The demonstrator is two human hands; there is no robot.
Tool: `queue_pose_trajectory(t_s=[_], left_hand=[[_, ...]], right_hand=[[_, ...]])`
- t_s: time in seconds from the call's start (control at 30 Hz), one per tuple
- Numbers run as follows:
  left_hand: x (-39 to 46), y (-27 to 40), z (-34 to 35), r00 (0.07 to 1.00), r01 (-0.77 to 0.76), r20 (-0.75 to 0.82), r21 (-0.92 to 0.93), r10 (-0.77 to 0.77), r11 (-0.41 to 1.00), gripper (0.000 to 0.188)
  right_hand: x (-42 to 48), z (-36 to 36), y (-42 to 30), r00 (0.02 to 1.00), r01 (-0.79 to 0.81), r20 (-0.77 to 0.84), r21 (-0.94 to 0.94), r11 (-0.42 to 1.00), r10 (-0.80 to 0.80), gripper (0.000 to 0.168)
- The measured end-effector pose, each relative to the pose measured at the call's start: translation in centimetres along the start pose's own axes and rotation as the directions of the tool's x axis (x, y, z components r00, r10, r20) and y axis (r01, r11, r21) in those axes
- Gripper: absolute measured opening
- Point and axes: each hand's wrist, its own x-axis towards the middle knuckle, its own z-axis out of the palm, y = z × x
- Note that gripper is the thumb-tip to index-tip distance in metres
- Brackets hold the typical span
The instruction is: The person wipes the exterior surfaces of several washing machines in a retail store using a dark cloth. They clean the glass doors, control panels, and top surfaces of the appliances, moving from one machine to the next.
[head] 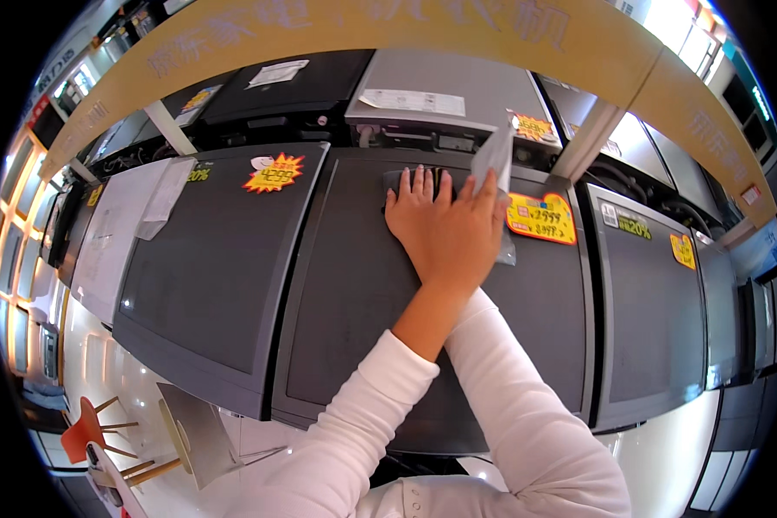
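My forearms cross above the dark grey top of a household appliance (356,291), probably a washing machine. My left hand (450,226) lies back up over its rear half, fingers spread. Beneath the fingertips a small dark object (395,179) shows in part; its kind is unclear. Along the hand's right side stands a clear plastic sleeve with white paper (494,155), and its lower end shows below the fingers. My right forearm (498,343) passes under the left wrist. The right hand is hidden beneath the left. To the right lies a yellow and red price tag (542,218).
More grey appliances (213,278) (654,304) adjoin on both sides. A second row (440,74) stands behind them. A long yellow sign board (388,29) with writing spans above on white posts (589,142). Chairs (81,430) are at the lower left.
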Motion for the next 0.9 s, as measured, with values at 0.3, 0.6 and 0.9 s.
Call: queue_pose_trajectory(t_s=[0.3, 0.6, 0.9], left_hand=[[1.0, -1.0, -0.6, 0.997, -0.075, -0.008, -0.248, 0.075, 0.966, 0.042], [1.3, -0.6, 0.1, 0.992, 0.067, 0.123, -0.278, -0.033, 0.958, 0.046], [1.1, -0.9, 0.2, 0.995, -0.062, 0.058, -0.269, 0.08, 0.961, 0.051]], right_hand=[[1.6, 1.9, -4.4, 0.798, 0.503, 0.211, 0.283, 0.817, -0.565, 0.053], [4.0, 1.3, 3.3, 0.984, 0.177, -0.046, 0.073, 0.981, -0.174, 0.056], [-0.6, 6.8, -3.7, 0.993, 0.106, 0.047, 0.07, 0.992, -0.109, 0.059]])
